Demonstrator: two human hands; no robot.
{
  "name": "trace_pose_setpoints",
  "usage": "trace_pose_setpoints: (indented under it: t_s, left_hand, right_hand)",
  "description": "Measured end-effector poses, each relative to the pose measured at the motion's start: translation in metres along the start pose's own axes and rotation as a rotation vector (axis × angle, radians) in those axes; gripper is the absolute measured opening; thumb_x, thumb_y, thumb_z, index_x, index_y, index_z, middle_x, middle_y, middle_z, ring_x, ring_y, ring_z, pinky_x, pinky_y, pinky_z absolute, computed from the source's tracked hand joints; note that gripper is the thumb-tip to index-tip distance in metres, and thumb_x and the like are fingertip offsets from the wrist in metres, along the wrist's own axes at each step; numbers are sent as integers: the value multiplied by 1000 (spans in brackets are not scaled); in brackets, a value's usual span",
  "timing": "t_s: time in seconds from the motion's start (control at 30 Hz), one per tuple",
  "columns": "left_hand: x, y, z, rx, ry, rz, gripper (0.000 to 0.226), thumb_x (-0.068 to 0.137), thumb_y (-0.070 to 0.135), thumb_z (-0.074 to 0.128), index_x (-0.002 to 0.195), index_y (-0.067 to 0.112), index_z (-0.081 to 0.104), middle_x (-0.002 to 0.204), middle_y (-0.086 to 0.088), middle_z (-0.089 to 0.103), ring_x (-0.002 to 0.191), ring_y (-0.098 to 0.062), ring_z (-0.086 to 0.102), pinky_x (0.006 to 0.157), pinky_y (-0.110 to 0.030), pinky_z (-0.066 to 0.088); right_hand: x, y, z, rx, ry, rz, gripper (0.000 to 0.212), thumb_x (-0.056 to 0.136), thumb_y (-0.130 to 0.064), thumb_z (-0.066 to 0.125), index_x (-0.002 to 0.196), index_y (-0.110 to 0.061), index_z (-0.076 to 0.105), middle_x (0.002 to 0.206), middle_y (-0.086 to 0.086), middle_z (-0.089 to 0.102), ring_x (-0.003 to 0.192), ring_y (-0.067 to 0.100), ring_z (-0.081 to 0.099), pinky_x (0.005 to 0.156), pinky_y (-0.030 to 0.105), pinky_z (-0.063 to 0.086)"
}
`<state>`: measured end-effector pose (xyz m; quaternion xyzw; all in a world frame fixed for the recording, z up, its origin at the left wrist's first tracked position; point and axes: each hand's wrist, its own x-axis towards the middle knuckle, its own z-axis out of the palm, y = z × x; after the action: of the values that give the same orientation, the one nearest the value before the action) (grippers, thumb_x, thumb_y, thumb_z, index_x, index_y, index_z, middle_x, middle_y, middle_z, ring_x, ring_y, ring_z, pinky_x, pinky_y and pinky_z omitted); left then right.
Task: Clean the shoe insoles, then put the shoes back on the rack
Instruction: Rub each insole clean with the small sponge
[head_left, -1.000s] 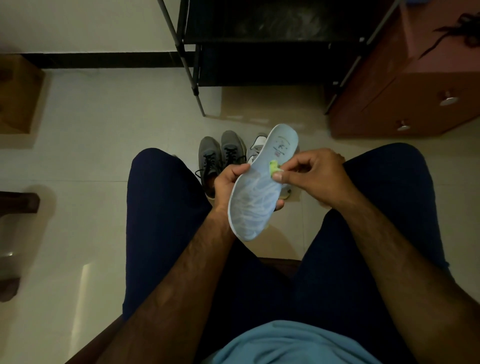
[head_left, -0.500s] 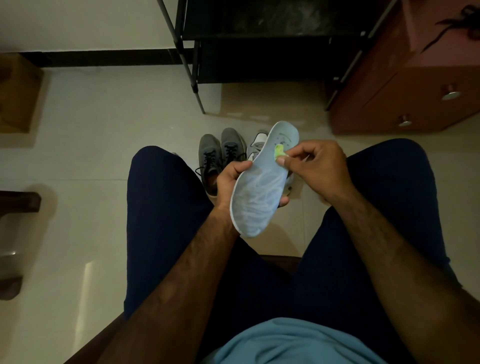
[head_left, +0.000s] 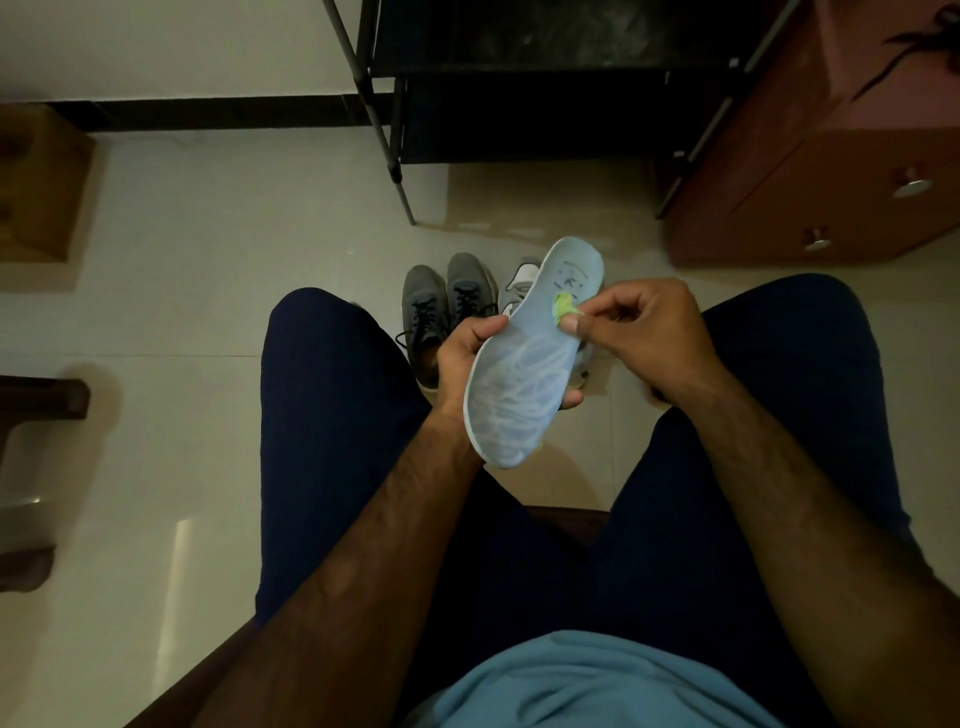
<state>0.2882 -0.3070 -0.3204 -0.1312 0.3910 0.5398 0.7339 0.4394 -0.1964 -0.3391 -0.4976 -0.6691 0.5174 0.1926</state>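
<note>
A pale blue insole (head_left: 524, 384) with whitish smears is held up between my knees. My left hand (head_left: 462, 358) grips its left edge, thumb on top and fingertips showing under the right side. My right hand (head_left: 644, 332) pinches a small yellow-green cleaning piece (head_left: 563, 306) against the upper part of the insole. On the floor behind stand a pair of grey lace-up shoes (head_left: 441, 306) and a white shoe (head_left: 519, 283), partly hidden by the insole. The black shoe rack (head_left: 545, 78) is straight ahead.
A reddish-brown cabinet (head_left: 831, 171) with round knobs stands right of the rack. A wooden box (head_left: 36, 192) sits at the far left, and dark wooden furniture (head_left: 36, 400) juts in at the left edge. The floor is pale glossy tile (head_left: 208, 260).
My right hand has slid the yellow-green piece up the insole toward its far end. The insole has shifted slightly upward with the left hand's grip unchanged.
</note>
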Motion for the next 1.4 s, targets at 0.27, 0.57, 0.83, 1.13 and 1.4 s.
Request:
trace_pose_setpoints:
  t_s: [0.27,0.57,0.83,1.13,1.4]
  left_hand:
    - [0,2,-1,5,-41,3,62,82,33,49,132,-2,57,96,-18,72,74,-33,72,63,-47,62]
    - [2,1,-2,10,-63,-1,76,79,34,51,146,-2,48,108,-18,70,85,-33,71,69,-48,62]
    - [1,0,-1,21,-49,-9,66,80,34,50,135,-2,55,106,-19,71,83,-34,71,69,-49,62]
    - [0,2,-1,8,-68,-30,63,82,33,48,135,-2,55,102,-19,72,79,-34,73,67,-53,62]
    - [1,2,-1,2,-43,-25,62,80,32,51,131,-3,58,103,-19,71,80,-35,71,67,-51,62]
  right_hand:
    - [-9,-5,9,-63,-86,-73,11,81,-24,88,87,-19,82,79,-2,77,69,13,71,69,38,62]
    - [-11,-6,17,-152,-67,-218,8,85,-28,84,91,-24,81,76,-5,74,66,9,66,66,38,59]
    - [-12,-5,17,-129,-113,-242,12,85,-33,83,93,-23,82,81,-6,75,73,14,70,70,47,60]
    - [-8,-4,6,-119,-96,-193,8,84,-24,86,90,-21,82,78,0,76,68,18,69,67,41,61]
    - [-5,-1,3,-74,-122,-139,8,83,-21,87,88,-22,81,76,2,75,68,23,69,66,38,59]
